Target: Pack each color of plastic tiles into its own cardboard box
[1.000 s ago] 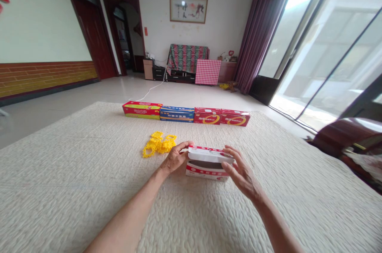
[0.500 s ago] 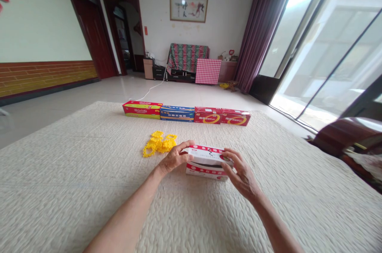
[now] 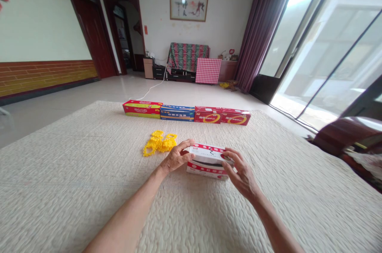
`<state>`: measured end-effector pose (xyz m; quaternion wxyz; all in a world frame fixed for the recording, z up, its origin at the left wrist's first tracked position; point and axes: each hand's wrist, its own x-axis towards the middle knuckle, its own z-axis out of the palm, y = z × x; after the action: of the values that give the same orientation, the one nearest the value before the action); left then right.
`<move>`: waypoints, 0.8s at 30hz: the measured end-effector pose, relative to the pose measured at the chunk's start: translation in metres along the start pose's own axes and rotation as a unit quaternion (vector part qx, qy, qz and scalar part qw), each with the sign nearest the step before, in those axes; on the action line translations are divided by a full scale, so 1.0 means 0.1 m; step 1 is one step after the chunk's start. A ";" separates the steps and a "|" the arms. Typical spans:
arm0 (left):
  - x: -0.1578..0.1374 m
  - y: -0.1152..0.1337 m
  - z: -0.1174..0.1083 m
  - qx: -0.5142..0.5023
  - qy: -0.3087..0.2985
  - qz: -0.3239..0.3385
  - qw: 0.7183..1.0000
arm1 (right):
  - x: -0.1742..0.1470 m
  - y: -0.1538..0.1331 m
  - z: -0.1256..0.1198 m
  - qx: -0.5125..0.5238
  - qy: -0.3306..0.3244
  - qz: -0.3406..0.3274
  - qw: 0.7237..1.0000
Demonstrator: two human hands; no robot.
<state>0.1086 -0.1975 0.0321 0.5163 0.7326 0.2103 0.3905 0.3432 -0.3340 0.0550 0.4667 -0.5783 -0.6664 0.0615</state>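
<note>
A red and white cardboard box (image 3: 207, 170) stands on the quilted cover in front of me, its printed lid (image 3: 209, 153) slightly raised so that a dark gap shows along the near side. My left hand (image 3: 178, 156) grips the lid's left end, thumb in front and fingers over the top. At the right end, my right hand (image 3: 240, 171) holds the lid between thumb and fingers. What lies inside the box is hidden. Just left of the box is a loose pile of yellow plastic pieces (image 3: 161, 142), close to my left fingers.
Beyond the pile, a row of boxes runs across the cover (image 3: 74, 157): a red and yellow box (image 3: 142, 109), a blue box (image 3: 177, 113) and two red boxes (image 3: 208, 116). A white cable (image 3: 149, 90) trails over the floor behind. A brown rounded object (image 3: 346, 137) sits at right.
Both hands keep their hold on the lid. Its near edge looks tilted up very slightly more, with the dark gap a little wider toward the left; the rest is unchanged.
</note>
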 end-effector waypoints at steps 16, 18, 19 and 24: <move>-0.04 0.20 0.08 0.012 -0.026 -0.041 0.999 | -0.04 -0.02 -0.03 0.021 -0.001 0.033 0.999; -0.05 0.21 0.11 0.024 -0.014 -0.043 0.999 | -0.04 -0.03 -0.01 0.023 0.001 0.030 0.999; -0.05 0.21 0.13 0.027 -0.010 -0.044 0.999 | -0.04 -0.03 -0.01 0.024 0.001 0.029 0.999; -0.07 0.19 0.16 0.025 0.015 -0.044 0.999 | -0.05 -0.07 -0.04 0.008 -0.012 0.026 1.000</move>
<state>0.1155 -0.2190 0.0443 0.5116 0.7291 0.2597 0.3731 0.3410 -0.3425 0.0587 0.4613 -0.5912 -0.6560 0.0862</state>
